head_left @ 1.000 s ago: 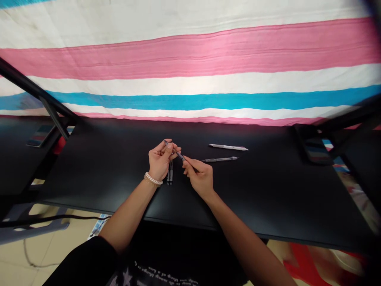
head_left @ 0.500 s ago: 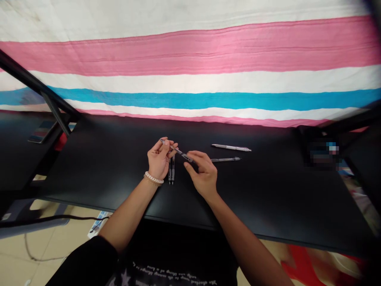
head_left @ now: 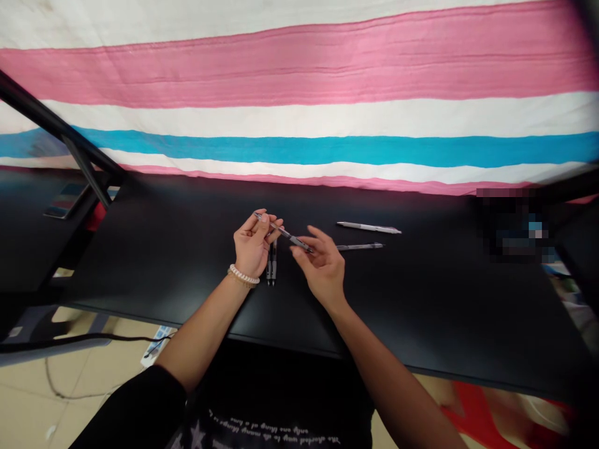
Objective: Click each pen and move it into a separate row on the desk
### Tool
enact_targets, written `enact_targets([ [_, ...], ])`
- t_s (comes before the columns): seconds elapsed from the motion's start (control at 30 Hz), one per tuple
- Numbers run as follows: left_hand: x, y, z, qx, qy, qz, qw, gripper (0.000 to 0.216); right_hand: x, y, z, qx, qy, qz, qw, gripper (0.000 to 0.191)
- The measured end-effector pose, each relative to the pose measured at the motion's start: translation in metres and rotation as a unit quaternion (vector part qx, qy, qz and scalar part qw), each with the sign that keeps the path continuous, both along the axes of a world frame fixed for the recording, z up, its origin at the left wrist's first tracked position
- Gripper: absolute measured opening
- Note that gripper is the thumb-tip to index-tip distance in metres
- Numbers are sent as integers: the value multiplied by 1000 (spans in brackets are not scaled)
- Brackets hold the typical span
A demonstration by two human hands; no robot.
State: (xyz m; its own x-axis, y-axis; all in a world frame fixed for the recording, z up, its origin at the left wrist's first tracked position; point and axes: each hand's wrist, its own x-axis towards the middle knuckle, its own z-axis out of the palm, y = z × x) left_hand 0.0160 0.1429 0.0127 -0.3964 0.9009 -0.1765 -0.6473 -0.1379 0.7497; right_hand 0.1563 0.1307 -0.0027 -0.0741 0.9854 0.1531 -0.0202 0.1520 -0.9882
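My left hand point(head_left: 251, 246), with a white coiled band at the wrist, pinches a slim grey pen point(head_left: 294, 239) between thumb and fingers. The pen slants down to the right. Its lower end lies between the thumb and fingers of my right hand point(head_left: 325, 268), whose index finger is lifted. Two dark pens point(head_left: 271, 269) lie side by side on the table below, their upper ends hidden by my left hand. Right of my right hand rest a white pen with a grey grip point(head_left: 369, 227) and a clear grey pen point(head_left: 362, 246), partly covered by that hand.
The black table point(head_left: 178, 249) spans the view, with a striped cloth point(head_left: 299, 118) hanging behind it. A phone point(head_left: 66, 201) lies far left beyond a black metal frame point(head_left: 84, 162). A blurred-out dark object point(head_left: 510, 227) is at the right.
My right hand's fingers have opened a little and its index finger has lifted near the pen's lower end. My left hand keeps its pinch. The whole view has shifted slightly.
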Motion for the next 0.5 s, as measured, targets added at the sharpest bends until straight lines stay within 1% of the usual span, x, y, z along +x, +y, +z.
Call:
enact_targets([
  [0.07,-2,1,1,0,-5,7,1000,39,0,-1,-1,-17,-2,-4,1000,29],
  [0.17,-8,3,2,-5,-19,47,999,38,2,-3,-5,27,-35,-43,998,22],
  [0.23,-12,3,2,-9,-29,74,997,36,4,-4,-7,44,-58,-52,996,22],
  [0.27,-13,3,2,-10,-31,75,997,35,5,-4,-8,46,-72,-51,995,22],
  [0.43,-3,-1,1,-4,-22,-1,1000,37,6,-5,-12,65,-119,-59,989,22],
  [0.5,2,-3,0,-3,-26,-14,1000,37,6,-4,-12,51,-116,-57,990,24],
])
